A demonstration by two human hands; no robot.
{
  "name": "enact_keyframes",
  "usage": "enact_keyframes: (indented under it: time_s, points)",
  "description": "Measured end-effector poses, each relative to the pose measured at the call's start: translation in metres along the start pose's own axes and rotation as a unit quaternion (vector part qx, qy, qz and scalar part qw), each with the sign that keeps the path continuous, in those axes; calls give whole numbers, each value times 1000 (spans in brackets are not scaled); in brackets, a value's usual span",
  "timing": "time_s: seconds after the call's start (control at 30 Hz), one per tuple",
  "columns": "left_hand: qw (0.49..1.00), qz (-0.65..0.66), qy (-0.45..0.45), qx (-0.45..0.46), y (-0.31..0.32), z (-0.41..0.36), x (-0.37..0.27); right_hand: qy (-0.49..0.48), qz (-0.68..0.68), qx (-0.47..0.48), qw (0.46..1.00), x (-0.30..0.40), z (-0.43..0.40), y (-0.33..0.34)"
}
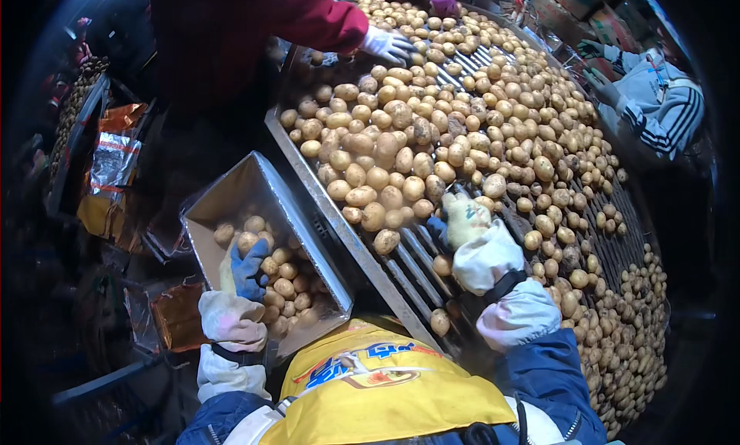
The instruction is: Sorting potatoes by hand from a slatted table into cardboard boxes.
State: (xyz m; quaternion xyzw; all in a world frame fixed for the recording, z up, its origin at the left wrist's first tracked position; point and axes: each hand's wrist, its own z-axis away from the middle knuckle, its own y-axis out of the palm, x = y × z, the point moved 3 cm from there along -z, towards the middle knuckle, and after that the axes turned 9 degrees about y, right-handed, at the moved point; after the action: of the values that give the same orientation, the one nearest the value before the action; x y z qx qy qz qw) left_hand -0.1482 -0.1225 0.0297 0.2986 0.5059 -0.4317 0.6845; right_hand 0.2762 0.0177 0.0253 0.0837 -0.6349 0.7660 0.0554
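Note:
My left hand (pixel 248 269), in a glove with a blue palm, reaches into a cardboard box (pixel 289 225) to the left of the grading table. Its fingers are bent beside a potato (pixel 247 243), and whether they grip it is unclear. More potatoes (pixel 284 288) lie in the box. Over the metal rollers (pixel 419 254) is my right hand (pixel 465 219), gloved in cream and blue, next to a heap of potatoes (pixel 376 179). The glove's back faces up and hides most of its fingers. A single potato (pixel 440 322) rests on the rollers nearer to me.
A metal rim (pixel 329 214) separates the box from the roller table. Across the table, a co-worker's white-gloved hand (pixel 387 44) touches potatoes. A purple-gloved hand (pixel 444 1) is farther back. Another person (pixel 653 92) stands at the right edge. Cardboard cartons (pixel 569 6) are stacked behind.

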Motion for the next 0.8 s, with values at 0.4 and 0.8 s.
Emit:
enact_keyframes:
  time_s: [0.4, 0.8]
  points:
    - [908, 365, -204, 40, -2, 7, 22, 29, -726, 192, 660, -26, 59, 1]
    - [857, 405, -265, 179, 18, 41, 58, -214, -429, 143, 866, 204, 98, -48]
